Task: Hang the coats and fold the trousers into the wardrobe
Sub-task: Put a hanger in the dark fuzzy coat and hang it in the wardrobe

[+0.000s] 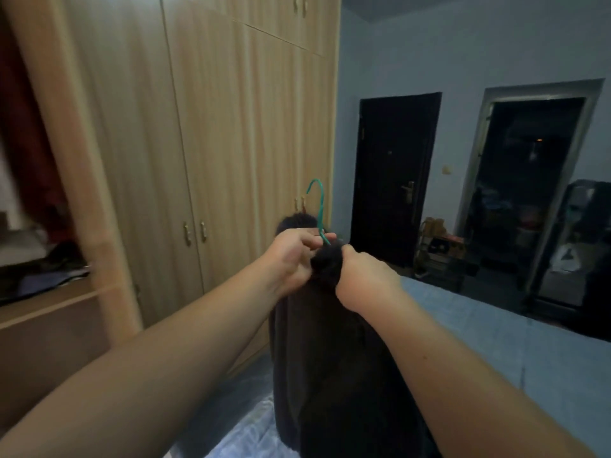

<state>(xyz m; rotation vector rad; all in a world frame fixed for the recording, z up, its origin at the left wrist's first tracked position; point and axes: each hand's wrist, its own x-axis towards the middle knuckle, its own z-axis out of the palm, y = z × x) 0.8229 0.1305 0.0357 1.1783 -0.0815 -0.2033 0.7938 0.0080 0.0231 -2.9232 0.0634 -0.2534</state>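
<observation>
Left hand [292, 256] pinching green hanger [318, 206] below its hook, right hand [362, 276] curled round bunched collar of dark coat [334, 358], coat hanging above blue bed [496, 332], beside closed wardrobe [211, 133] doors

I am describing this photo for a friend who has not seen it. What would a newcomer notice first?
First, the two bare arms reaching to the centre, where the left hand and right hand grip a dark coat on a green hanger, its hook pointing up. Next, the pale wooden wardrobe filling the left side. At right, a dark door stands in a blue wall.
</observation>
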